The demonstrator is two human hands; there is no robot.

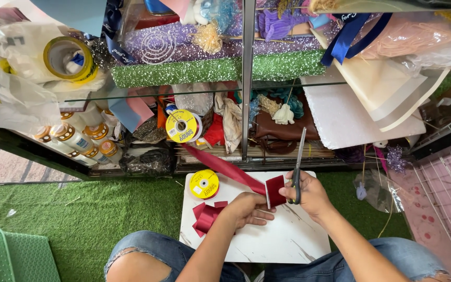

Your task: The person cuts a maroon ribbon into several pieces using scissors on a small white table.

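While the person sits with both knees against the near edge of the white board (288, 240), the left hand (246, 209) pinches a folded piece of dark red ribbon (275, 190) near the board's far edge, fingers curled over its left side. The right hand (311, 196) is closed through the handles of a pair of scissors (298, 162), whose blades point away over the far edge and appear nearly closed, though they are too thin in this view to be sure.

The risk here is the closeness of the two hands: the left fingertips lie just beside the blades, so a hurried snip could nick them. The ribbon runs taut and slanted up to its spool, so a tug could pull the fold out of the pinch and leave a crooked cut.

Cut red ribbon pieces (207, 216) sit at the board's left edge, just under the left forearm, where a sweep of the arm could scatter them onto the green turf (79, 214). A yellow ribbon spool (203, 184) rests at the far left corner. Beyond, a second yellow spool (182, 126) feeds the strip from a crowded glass shelf unit (246, 83), whose upright crosses close to the scissor tips and limits their swing.
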